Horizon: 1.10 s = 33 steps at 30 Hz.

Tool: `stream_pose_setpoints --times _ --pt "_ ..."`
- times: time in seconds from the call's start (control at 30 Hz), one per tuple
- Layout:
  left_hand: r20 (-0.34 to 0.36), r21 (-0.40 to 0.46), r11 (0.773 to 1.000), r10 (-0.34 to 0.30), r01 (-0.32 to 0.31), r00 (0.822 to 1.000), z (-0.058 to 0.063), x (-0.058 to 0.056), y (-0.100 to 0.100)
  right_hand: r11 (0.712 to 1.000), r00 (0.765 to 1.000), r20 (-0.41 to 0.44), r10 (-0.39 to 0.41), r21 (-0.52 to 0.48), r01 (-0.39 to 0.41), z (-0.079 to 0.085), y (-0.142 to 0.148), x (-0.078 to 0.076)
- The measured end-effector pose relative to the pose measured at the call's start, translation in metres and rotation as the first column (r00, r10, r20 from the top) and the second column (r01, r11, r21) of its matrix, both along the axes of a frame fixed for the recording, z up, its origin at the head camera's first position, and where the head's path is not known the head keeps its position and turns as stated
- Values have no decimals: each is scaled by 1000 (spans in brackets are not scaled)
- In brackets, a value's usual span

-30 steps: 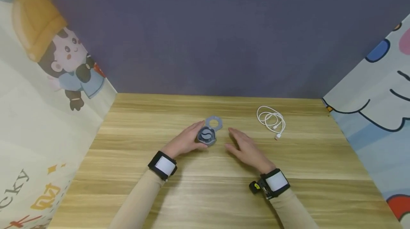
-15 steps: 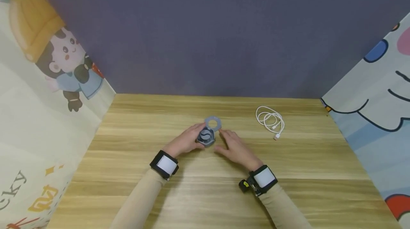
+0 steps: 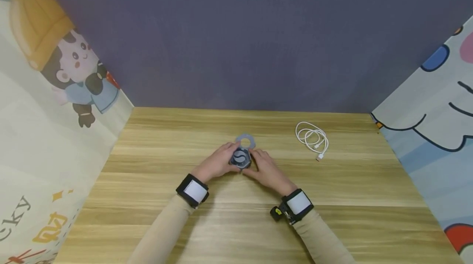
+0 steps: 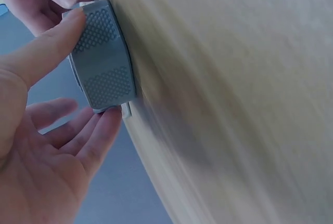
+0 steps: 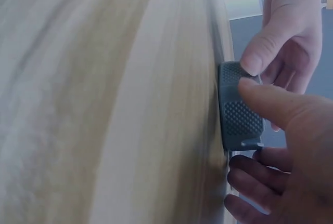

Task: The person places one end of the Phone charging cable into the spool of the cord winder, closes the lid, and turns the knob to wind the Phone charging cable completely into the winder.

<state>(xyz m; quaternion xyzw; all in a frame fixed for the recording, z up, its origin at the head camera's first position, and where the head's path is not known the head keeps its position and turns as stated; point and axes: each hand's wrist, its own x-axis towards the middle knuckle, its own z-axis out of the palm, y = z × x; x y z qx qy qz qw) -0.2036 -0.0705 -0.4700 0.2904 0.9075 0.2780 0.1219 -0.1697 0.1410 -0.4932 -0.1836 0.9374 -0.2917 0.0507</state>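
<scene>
A small dark grey hexagonal device point(image 3: 241, 159) with a round top crossed by a wavy line stands on the wooden table. Its near side carries dimpled grip patches, seen in the left wrist view. My left hand point(image 3: 218, 160) grips it from the left, thumb point(image 4: 52, 44) along the near side and fingers at the end and behind. From the right, my right hand point(image 3: 269, 173) holds it too, its thumb point(image 5: 270, 102) on the dimpled side and fingers curled round the right end. Right behind the device lies a flat grey ring point(image 3: 252, 141), partly covered by the left fingers.
A coiled white cable point(image 3: 312, 140) with plugs lies to the right, further back on the wooden table point(image 3: 166, 132). A dark blue-grey panel point(image 3: 236, 42) rises along the table's back edge. Printed cartoon walls stand left and right.
My right hand has moved left to the device and now grips its right side. The device has shifted slightly right and nearer, with the left hand still around it.
</scene>
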Motion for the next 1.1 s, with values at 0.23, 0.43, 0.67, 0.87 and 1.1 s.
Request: stream_pose_setpoints --times 0.23,0.43,0.67,0.87,1.1 --pt "-27 -22 1000 22 -23 999 -1 5 7 999 1000 -12 12 -31 -12 -1 5 1" --pt "-28 -28 999 45 -46 999 -3 9 14 996 996 -34 77 -40 -78 -2 17 3" --pt "-36 -8 998 55 -55 998 -2 16 22 991 992 -31 122 -42 -123 0 29 5" --pt "-27 -16 999 50 -51 998 -3 19 26 989 988 -49 144 -34 -145 2 34 7" --pt "-29 -7 999 42 -42 999 -5 19 27 990 991 -15 136 -32 -136 2 36 9"
